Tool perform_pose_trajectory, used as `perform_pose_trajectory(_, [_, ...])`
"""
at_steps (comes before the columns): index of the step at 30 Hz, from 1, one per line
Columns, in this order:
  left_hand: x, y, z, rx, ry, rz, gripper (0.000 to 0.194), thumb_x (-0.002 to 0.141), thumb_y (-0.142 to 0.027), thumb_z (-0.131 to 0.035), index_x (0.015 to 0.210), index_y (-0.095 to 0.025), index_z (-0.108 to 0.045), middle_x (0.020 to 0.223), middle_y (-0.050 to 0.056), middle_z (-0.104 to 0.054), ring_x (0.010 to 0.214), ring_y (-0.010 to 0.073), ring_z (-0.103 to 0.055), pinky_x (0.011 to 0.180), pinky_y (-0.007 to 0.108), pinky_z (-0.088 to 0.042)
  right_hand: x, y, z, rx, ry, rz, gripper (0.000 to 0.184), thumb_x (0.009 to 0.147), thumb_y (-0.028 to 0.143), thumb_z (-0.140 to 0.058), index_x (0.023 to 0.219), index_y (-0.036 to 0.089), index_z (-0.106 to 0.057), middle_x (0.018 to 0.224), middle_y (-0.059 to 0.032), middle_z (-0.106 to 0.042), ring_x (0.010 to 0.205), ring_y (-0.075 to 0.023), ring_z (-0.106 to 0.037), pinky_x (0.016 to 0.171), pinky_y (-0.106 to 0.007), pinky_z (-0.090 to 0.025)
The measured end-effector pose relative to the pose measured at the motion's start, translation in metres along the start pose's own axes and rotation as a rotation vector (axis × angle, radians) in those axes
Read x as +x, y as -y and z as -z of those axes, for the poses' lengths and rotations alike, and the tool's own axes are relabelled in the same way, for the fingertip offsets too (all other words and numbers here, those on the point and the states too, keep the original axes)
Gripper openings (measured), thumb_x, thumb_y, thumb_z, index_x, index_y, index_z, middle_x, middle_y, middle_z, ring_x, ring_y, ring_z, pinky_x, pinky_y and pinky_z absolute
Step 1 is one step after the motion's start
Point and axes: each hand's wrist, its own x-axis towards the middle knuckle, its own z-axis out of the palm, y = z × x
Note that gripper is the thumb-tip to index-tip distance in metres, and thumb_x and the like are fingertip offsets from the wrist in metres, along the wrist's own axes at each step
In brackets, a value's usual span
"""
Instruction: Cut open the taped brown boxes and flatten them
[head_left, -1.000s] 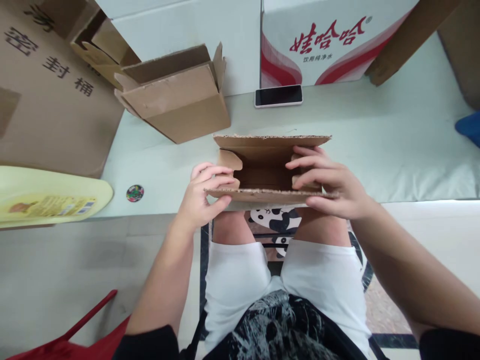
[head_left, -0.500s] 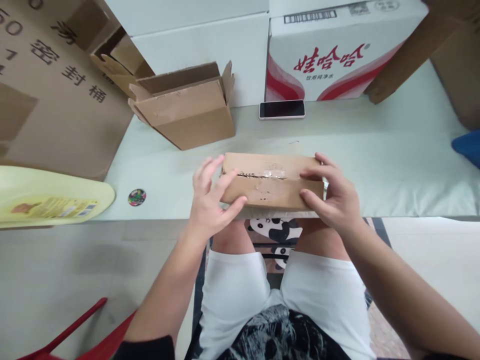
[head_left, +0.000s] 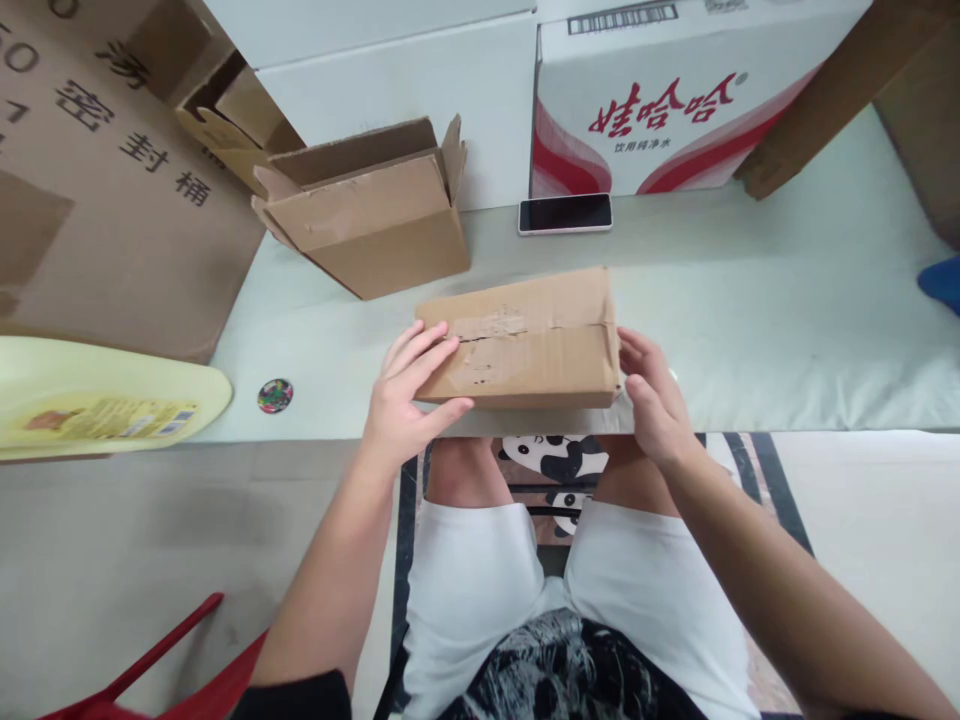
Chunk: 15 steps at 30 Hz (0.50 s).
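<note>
A small closed cardboard box (head_left: 525, 345) lies at the table's front edge, its top seam facing up with torn, taped patches along it. My left hand (head_left: 409, 390) grips its left end, fingers over the top and thumb along the near side. At the opposite end my right hand (head_left: 656, 395) holds the box's right side with bent fingers, the thumb close to the near corner. A small whitish bit shows beside the right hand; I cannot make out what it is.
Behind stand an open cardboard box (head_left: 382, 220), a phone (head_left: 565, 214) and a white-and-red carton (head_left: 675, 120). On the left are a large carton (head_left: 127, 240), a pale yellow bottle (head_left: 105, 395) and a round colourful disc (head_left: 275, 396). A blue object (head_left: 941, 287) sits at far right.
The cardboard box has turned, showing more of its top, and its right end has swung away from me. My left hand shifted slightly left; my right hand moved from its top to its right end.
</note>
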Motion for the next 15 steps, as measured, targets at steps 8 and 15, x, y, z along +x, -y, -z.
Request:
perform_pose_trajectory(8, [0.004, -0.002, 0.014, -0.075, -0.056, 0.131, 0.068, 0.090, -0.074, -0.068, 0.136, -0.024, -0.073, 0.149, 0.014, -0.070, 0.149, 0.0361, -0.057, 0.129, 0.062, -0.039, 0.018, 0.025, -0.002, 0.076, 0.148, -0.054, 0.068, 0.102, 0.065, -0.052, 0.161, 0.034, -0.042, 0.173, -0.0141, -0.043, 0.150, -0.0344, -0.056, 0.117, -0.060, -0.054])
perform_pose_trajectory(15, [0.007, -0.011, 0.011, -0.422, -0.297, 0.578, 0.067, 0.100, -0.077, -0.046, 0.111, -0.021, -0.081, 0.116, 0.011, -0.083, 0.116, 0.0304, -0.077, 0.105, 0.045, -0.061, 0.023, 0.083, 0.001, -0.105, 0.089, 0.234, 0.063, 0.103, 0.062, -0.052, 0.161, 0.041, -0.044, 0.177, -0.0043, -0.037, 0.167, -0.0366, -0.029, 0.136, -0.067, -0.026])
